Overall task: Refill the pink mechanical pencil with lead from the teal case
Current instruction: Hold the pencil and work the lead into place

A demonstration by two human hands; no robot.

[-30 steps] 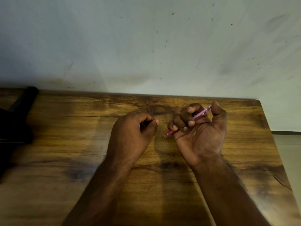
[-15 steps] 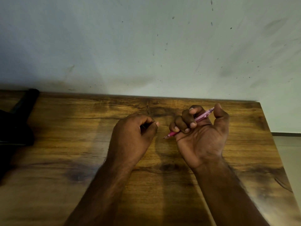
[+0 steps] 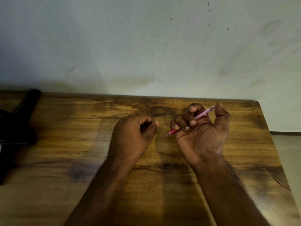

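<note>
My right hand (image 3: 202,136) is palm-up over the wooden table (image 3: 65,144), its fingers curled round the pink mechanical pencil (image 3: 203,115). The pencil's tip points down-left toward my left hand, and its back end sits against my right thumb tip. My left hand (image 3: 132,132) rests on the table just left of the tip, curled into a fist. A small dark item shows between its thumb and fingers, mostly hidden. No teal case is visible anywhere on the table.
A black object (image 3: 17,121) lies at the table's left edge. The table's right edge (image 3: 273,144) runs close to my right hand, with floor beyond it. A stained pale wall (image 3: 146,46) stands right behind the table.
My right hand with the pencil has shifted slightly to the right, its thumb staying at the pencil's back end. My left hand has barely moved.
</note>
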